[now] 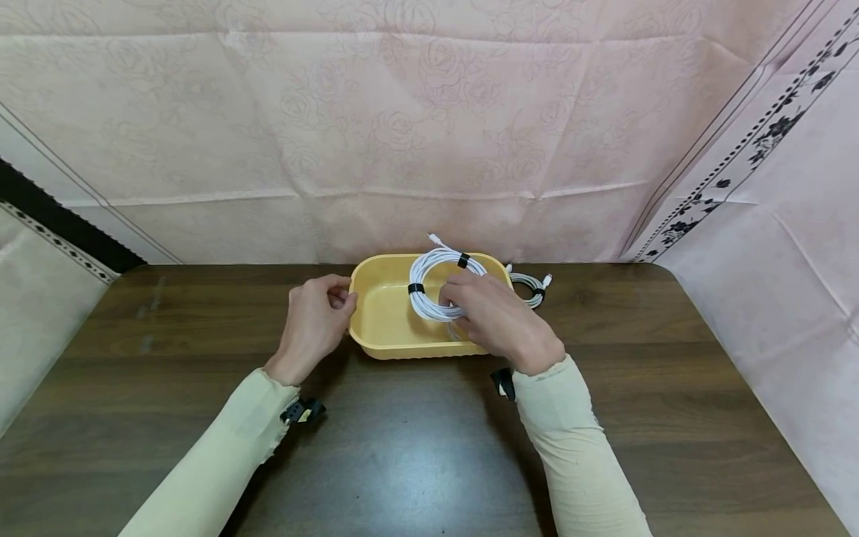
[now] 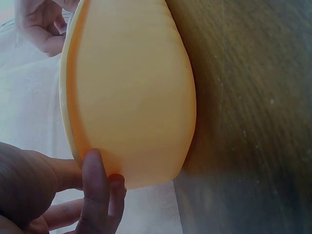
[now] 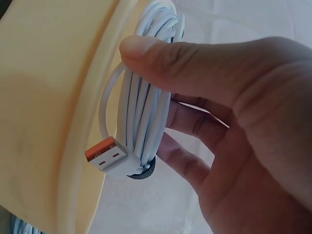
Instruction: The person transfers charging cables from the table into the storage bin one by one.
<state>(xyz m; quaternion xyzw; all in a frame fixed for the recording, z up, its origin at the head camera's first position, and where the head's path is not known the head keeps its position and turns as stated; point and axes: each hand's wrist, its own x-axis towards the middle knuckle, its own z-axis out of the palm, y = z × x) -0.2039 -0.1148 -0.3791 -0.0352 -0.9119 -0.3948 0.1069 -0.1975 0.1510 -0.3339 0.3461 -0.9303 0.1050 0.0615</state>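
Note:
A yellow plastic tub point(image 1: 385, 317) stands on the table near its far edge. My left hand point(image 1: 314, 321) pinches the tub's left rim, thumb on one side and fingers on the other, as the left wrist view shows. Over the right part of the tub, my right hand point(image 1: 496, 313) holds a coiled white USB cable point(image 1: 428, 302) between thumb and fingers. Black straps bind the coil, and its plug with an orange insert point(image 3: 105, 151) shows in the right wrist view. The tub's right end is partly hidden behind my right hand.
A second coiled white cable point(image 1: 530, 287) with a black strap lies on the table just right of the tub. The dark wooden table point(image 1: 409, 447) ends at a pale floral cloth point(image 1: 403, 134) hanging behind it. More patterned cloth hangs at both sides.

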